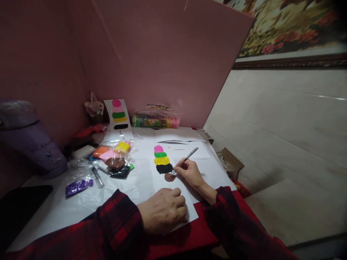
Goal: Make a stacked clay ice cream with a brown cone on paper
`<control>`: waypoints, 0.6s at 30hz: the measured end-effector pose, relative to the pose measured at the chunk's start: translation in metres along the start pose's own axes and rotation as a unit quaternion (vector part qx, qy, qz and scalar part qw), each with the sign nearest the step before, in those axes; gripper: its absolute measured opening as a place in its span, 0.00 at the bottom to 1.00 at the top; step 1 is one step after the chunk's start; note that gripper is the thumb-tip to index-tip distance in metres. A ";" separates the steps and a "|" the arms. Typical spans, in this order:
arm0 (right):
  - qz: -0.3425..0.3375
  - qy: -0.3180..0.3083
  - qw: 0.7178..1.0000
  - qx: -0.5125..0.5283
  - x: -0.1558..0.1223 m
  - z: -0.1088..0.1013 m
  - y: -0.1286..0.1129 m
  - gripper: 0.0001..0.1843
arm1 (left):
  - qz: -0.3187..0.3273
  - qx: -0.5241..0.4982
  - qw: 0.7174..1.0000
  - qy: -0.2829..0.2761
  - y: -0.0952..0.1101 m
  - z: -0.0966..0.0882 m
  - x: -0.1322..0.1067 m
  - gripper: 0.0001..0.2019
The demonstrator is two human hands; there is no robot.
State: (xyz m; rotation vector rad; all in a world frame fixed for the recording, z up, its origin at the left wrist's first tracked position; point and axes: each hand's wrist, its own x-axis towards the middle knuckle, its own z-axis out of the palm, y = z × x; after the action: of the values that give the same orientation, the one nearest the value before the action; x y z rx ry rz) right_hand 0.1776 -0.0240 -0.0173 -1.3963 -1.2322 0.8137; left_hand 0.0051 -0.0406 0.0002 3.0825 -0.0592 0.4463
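Note:
In my right hand (189, 175) is a slim pen-like tool (191, 153) with a striped handle, pinched between thumb and fingers. Its lower end touches a flat brown patch of modelling clay (169, 177) on a white sheet of paper (187, 207). Above that patch, textured bands run in a column: a black band (164, 168), a yellow band (162, 161), a green band (161, 155) and a pink rounded top (158, 148). My left hand (164, 211) rests on the sheet's near part, fingers curled in a loose fist; its palm is hidden.
Bagged clay blocks, among them a yellow block (123, 147) and a purple block (79, 187), lie at left beside a clear tube (97, 177). A card (119, 108) with a similar banded column leans behind. A purple bottle (32, 141) stands far left. A cardboard box (230, 160) is at right.

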 end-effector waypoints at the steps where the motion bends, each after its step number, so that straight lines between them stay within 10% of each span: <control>1: -0.003 0.000 1.000 -0.007 -0.001 0.001 0.000 0.08 | 0.001 -0.001 1.000 0.000 0.000 0.001 0.000 0.09; 18: -0.014 0.010 0.998 -0.064 0.009 -0.007 0.010 0.05 | -0.004 0.000 1.000 -0.005 -0.001 0.000 0.001 0.07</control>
State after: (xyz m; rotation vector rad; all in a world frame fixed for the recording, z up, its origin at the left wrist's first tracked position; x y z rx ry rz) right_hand 0.1890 -0.0163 -0.0236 -1.4827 -1.3053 0.7110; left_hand 0.0060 -0.0400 0.0003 3.0841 -0.0461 0.4316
